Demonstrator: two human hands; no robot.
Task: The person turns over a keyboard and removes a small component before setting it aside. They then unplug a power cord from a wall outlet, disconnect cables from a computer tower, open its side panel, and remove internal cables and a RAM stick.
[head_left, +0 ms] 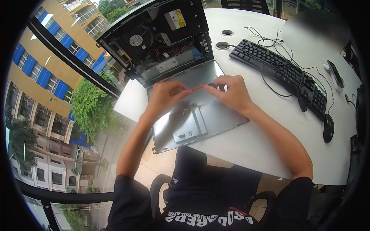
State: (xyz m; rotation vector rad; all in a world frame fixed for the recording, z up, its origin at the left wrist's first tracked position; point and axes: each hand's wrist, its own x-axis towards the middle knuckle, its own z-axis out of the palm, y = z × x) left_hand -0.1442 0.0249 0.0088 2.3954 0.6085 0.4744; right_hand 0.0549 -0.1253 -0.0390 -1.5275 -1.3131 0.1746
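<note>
Between my two hands, above a metal side panel (162, 133), stretches a thin red-orange cable (198, 87). My left hand (168, 96) pinches its left end between thumb and fingertips. The right end is pinched by my right hand (230, 92), where a small dark end shows near the fingers. Behind my hands stands an opened black computer case (154, 36), with a fan, a labelled drive and wiring inside. The panel lies flat in front of the case and carries a raised rectangular section.
To the right on the white table (239, 133) lie a black keyboard (281, 69) with tangled cables, a black mouse (328, 128) and a dark handheld device (335, 75). Two round cable holes are near the case. A window is at the left.
</note>
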